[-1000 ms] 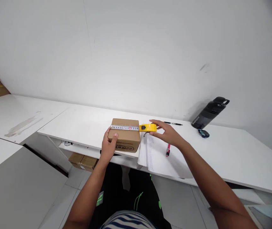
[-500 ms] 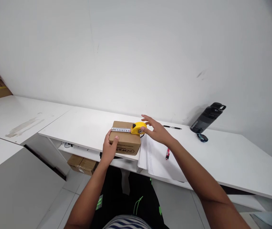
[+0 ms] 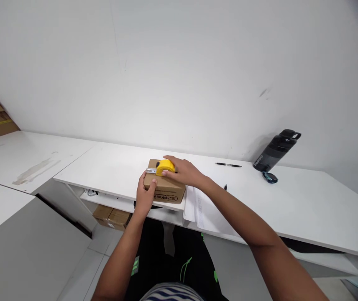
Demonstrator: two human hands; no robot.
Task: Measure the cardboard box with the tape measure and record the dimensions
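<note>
A small brown cardboard box [image 3: 166, 192] with dark printing on its front rests on the white table. My left hand [image 3: 145, 193] grips its left end, thumb on top and fingers along the side. In my right hand [image 3: 183, 170] is a yellow tape measure [image 3: 165, 167], held between thumb and fingers over the top of the box. A short length of blade [image 3: 151, 170] sticks out of it, reaching the box's left edge near my left fingertips. My right hand hides part of the box's back right corner.
Paper sheets [image 3: 210, 213] lie right of the box, partly under my right forearm. Behind them is a black pen [image 3: 228, 164]. A black bottle [image 3: 274, 151] and a small dark round object [image 3: 269, 177] stand farther right. Cardboard boxes [image 3: 111, 216] sit below the table.
My right hand and the tape measure have moved left across the box top. The exposed blade is much shorter. My left hand stays on the box's left end.
</note>
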